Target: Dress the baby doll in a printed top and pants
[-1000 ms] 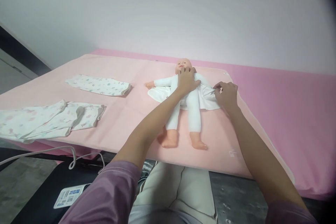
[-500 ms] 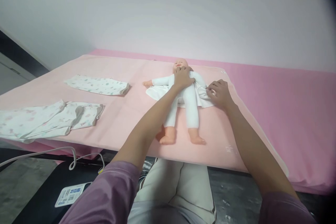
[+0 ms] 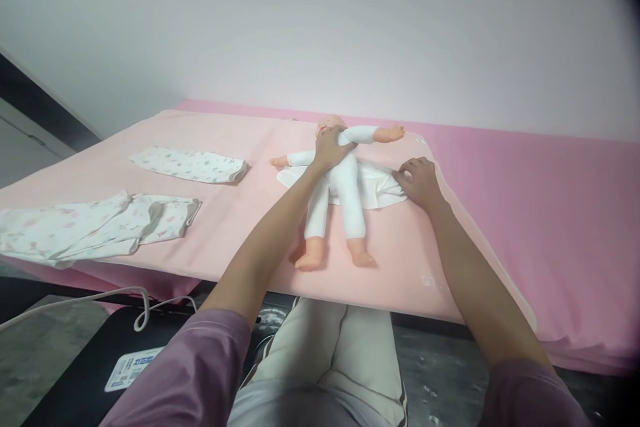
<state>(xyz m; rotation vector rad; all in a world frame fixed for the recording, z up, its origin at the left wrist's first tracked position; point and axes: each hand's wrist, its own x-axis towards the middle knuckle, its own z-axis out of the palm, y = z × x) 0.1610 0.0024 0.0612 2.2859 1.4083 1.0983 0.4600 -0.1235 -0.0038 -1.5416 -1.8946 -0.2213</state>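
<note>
A baby doll (image 3: 345,180) with a white cloth body lies face up on the pink mat, its head away from me. My left hand (image 3: 331,149) is closed around the doll's upper chest and shoulder, just below the chin. The doll's arm on the right is raised and stretches out to the right. A white garment (image 3: 377,185) is spread beneath the doll's torso. My right hand (image 3: 417,181) pinches the garment's right edge between thumb and fingers.
A folded patterned garment (image 3: 190,165) lies left of the doll, and a larger patterned garment (image 3: 90,227) lies nearer at the far left. The mat (image 3: 240,213) ends just before my lap. A white cable (image 3: 143,310) hangs below its left edge.
My left hand has shifted left with the doll, which now leans to the left. The doll's arm on the right has come up off the garment and points right. My right hand keeps its pinch.
</note>
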